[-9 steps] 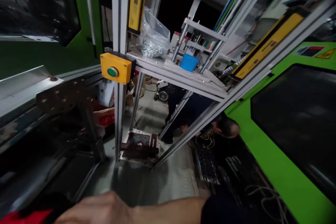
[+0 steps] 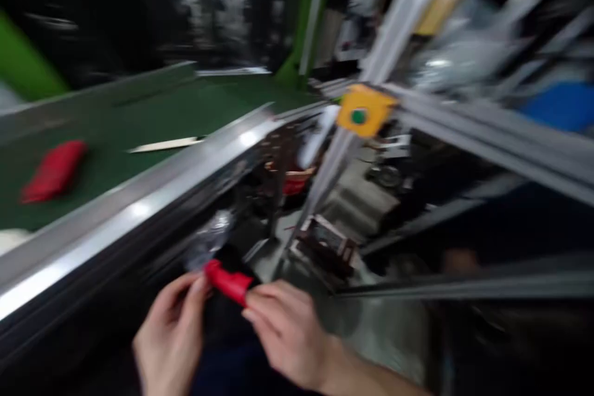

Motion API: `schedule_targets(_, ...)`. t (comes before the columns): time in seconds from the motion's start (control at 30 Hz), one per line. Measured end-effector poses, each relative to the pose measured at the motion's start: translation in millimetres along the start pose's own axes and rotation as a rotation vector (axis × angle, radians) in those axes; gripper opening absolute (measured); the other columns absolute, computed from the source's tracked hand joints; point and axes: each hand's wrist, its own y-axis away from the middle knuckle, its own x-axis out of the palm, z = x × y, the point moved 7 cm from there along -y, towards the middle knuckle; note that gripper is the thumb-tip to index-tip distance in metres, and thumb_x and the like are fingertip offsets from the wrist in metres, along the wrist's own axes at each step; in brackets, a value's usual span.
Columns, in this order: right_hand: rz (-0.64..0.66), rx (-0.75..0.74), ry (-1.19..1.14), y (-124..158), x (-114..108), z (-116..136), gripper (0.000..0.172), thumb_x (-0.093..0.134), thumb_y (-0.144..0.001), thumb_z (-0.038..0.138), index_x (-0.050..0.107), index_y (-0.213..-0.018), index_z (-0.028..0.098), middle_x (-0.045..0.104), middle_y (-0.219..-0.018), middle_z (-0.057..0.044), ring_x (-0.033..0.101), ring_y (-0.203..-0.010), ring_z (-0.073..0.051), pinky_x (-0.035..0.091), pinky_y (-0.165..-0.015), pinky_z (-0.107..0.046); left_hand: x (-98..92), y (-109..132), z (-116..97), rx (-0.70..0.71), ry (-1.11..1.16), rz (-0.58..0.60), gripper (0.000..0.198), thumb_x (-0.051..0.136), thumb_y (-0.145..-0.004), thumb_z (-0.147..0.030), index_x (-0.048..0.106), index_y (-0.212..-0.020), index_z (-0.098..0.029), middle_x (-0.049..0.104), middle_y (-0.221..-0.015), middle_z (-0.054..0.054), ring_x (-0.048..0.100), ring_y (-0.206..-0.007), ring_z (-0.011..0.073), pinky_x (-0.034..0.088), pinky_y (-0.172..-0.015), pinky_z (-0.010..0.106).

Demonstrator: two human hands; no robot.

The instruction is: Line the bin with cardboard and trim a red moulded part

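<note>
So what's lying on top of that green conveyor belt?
On the green belt lie a red part and a pale flat strip. Blur hides finer detail; its near end is cut off by the frame.

left hand (image 2: 169,337) and right hand (image 2: 283,331) pinching small red part (image 2: 227,283), blurred green conveyor (image 2: 153,114)

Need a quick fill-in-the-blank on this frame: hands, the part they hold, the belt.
Both hands, left hand and right hand, hold a small ____ part between their fingers.
A second red piece lies on the ____ conveyor belt.
The yellow box carries a round ____ button.

Missing words: red; green; green
</note>
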Motion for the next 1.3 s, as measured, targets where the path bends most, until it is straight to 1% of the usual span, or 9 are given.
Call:
schedule_targets(0.17,0.069,-0.316,-0.056,-22,1,20,0.030,0.056,-0.087,-0.001,0.065,-0.112,0.011,0.068,-0.091,-0.009,0.063,-0.085,-0.018,0.052,-0.077,-0.033,-43.1,-8,22,-0.135,0.169,-0.049,0.039,0.066,-0.078,-0.052,0.069,-0.089,-0.015,0.069,-0.079,0.005,0.063,-0.072,0.0166,0.051,-0.067,0.024)
schedule_targets(0.4,0.191,-0.689,0.036,-29,30,68,0.025,0.053,-0.088,0.001,0.066,-0.108,0.008,0.070,-0.096,-0.012,0.064,-0.088,-0.022,0.053,-0.075,-0.037,-80.5,8,37,-0.153,0.345,-0.109,0.034,0.061,-0.085,-0.045,0.066,-0.094,-0.013,0.066,-0.078,0.005,0.059,-0.067,0.0136,0.050,-0.065,0.025)
schedule_targets(0.53,0.343,-0.928,0.196,-24,55,78,0.040,0.032,-0.094,0.005,0.069,-0.107,0.010,0.071,-0.102,-0.013,0.065,-0.094,-0.025,0.050,-0.081,-0.044,-102.4,18,42,-0.084,0.253,-0.145,0.023,0.061,-0.086,-0.036,0.069,-0.088,-0.015,0.066,-0.078,0.005,0.060,-0.070,0.0152,0.048,-0.066,0.025)
schedule_targets(0.7,0.412,-1.161,0.233,-20,72,89,0.038,0.035,-0.092,0.004,0.070,-0.104,0.010,0.071,-0.102,-0.013,0.065,-0.093,-0.027,0.046,-0.084,-0.048,-119.3,35,39,0.049,0.069,-0.198,0.014,0.058,-0.089,-0.021,0.069,-0.081,-0.019,0.064,-0.083,0.003,0.059,-0.077,0.0141,0.045,-0.071,0.024)
schedule_targets(0.93,0.293,-0.803,-0.149,-33,94,103,0.018,0.058,-0.087,0.002,0.065,-0.100,0.011,0.071,-0.085,-0.007,0.067,-0.077,-0.018,0.050,-0.075,-0.034,-138.9,69,56,0.111,0.038,-0.484,0.012,0.053,-0.093,-0.015,0.064,-0.092,-0.019,0.063,-0.090,0.002,0.060,-0.082,0.0124,0.047,-0.076,0.023)
schedule_targets(1.07,0.269,-0.100,-0.385,-19,127,81,0.011,0.062,-0.091,0.020,0.069,-0.099,0.016,0.073,-0.085,-0.006,0.070,-0.072,-0.017,0.055,-0.068,-0.027,-147.1,89,72,0.085,0.060,-0.678,0.011,0.052,-0.093,-0.013,0.061,-0.096,-0.019,0.062,-0.091,0.002,0.060,-0.083,0.0123,0.048,-0.077,0.024)
schedule_targets(1.17,0.283,0.356,-0.624,12,155,64,0.024,0.063,-0.090,0.035,0.068,-0.098,0.013,0.074,-0.087,-0.009,0.071,-0.070,-0.021,0.058,-0.067,-0.032,-150.4,101,81,0.068,0.061,-0.788,0.011,0.051,-0.092,-0.010,0.059,-0.095,-0.017,0.060,-0.089,0.003,0.058,-0.082,0.0121,0.047,-0.075,0.024)
schedule_targets(1.23,0.325,0.391,-0.707,21,167,67,0.025,0.065,-0.089,0.036,0.067,-0.099,0.013,0.074,-0.088,-0.010,0.071,-0.071,-0.022,0.059,-0.070,-0.035,-152.2,108,81,0.081,0.063,-0.813,0.012,0.050,-0.092,-0.007,0.058,-0.092,-0.016,0.059,-0.088,0.004,0.058,-0.080,0.0119,0.047,-0.073,0.023)
schedule_targets(1.3,0.351,0.178,-0.603,12,167,74,0.016,0.065,-0.089,0.028,0.068,-0.099,0.016,0.073,-0.091,-0.008,0.071,-0.075,-0.021,0.058,-0.072,-0.033,-157.0,115,76,0.131,0.057,-0.826,0.013,0.049,-0.091,-0.006,0.058,-0.093,-0.016,0.060,-0.088,0.005,0.058,-0.081,0.0126,0.049,-0.074,0.024)
